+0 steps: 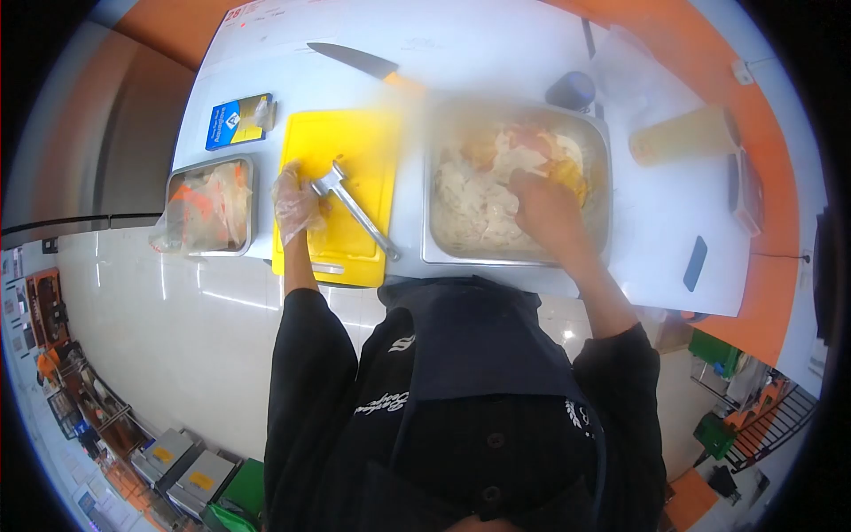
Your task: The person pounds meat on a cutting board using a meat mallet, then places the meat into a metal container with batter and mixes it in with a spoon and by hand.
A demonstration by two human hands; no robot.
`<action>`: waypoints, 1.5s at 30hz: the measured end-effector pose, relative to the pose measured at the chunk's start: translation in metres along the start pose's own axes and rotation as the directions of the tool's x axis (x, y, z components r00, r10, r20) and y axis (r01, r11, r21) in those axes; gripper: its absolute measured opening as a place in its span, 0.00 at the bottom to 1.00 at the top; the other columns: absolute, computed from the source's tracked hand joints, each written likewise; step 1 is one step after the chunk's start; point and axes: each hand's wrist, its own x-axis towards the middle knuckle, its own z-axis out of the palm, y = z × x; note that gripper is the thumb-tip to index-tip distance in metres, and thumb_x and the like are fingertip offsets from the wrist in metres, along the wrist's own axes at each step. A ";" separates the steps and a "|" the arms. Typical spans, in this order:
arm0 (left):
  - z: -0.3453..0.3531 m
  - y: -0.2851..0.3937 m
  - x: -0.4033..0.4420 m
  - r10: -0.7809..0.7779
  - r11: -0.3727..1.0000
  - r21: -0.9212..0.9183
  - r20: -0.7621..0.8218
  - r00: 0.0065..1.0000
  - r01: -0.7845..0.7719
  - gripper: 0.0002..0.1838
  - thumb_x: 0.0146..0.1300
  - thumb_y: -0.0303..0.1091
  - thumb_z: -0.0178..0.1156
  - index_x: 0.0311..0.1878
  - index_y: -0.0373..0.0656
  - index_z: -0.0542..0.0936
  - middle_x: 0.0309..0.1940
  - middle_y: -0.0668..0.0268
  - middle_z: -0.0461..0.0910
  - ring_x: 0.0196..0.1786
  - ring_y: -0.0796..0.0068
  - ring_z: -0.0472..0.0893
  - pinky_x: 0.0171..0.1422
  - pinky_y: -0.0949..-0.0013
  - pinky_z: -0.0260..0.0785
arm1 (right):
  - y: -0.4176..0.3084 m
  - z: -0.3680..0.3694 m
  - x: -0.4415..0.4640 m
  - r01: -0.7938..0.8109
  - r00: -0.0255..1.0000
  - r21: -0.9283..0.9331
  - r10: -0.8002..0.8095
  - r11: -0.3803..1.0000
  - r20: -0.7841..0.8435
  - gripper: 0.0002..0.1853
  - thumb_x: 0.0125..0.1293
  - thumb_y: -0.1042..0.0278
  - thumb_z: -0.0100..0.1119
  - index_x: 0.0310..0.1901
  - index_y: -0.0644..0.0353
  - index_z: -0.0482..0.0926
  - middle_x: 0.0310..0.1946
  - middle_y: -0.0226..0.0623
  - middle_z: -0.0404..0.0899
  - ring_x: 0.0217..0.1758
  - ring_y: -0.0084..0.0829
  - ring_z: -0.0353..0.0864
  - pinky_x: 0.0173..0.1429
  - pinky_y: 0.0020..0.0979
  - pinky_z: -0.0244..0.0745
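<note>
My left hand (297, 206), in a clear plastic glove, rests on the left edge of a yellow cutting board (306, 133). Its fingers point away from me and look spread. Just right of it, a metal meat mallet (359, 210) lies slantwise on the board, its head close to my fingers. My right hand (542, 206) reaches into a deep metal tray (496, 255) of pale, creamy mixture (474, 199) with orange and yellow patches. Its fingers are curled down into the mixture, and whatever they grip is hidden.
A knife (355, 59) lies beyond the board. A blue and yellow box (238, 122) and a smaller metal tray (251, 232) with plastic-wrapped contents are at left. At right are a beige cylindrical container (683, 136), a dark jar (570, 90) and a phone-like slab (697, 263).
</note>
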 end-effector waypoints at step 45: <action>0.004 -0.004 0.001 -0.036 0.988 -0.151 0.036 0.999 0.041 0.17 0.65 0.24 0.55 0.58 0.35 0.75 0.48 0.48 0.80 0.43 0.54 0.84 0.48 0.60 0.77 | 0.004 0.046 -0.003 0.055 0.992 -0.041 -0.059 0.998 -0.113 0.10 0.55 0.75 0.53 0.40 0.59 0.76 0.31 0.42 0.81 0.32 0.45 0.84 0.34 0.43 0.78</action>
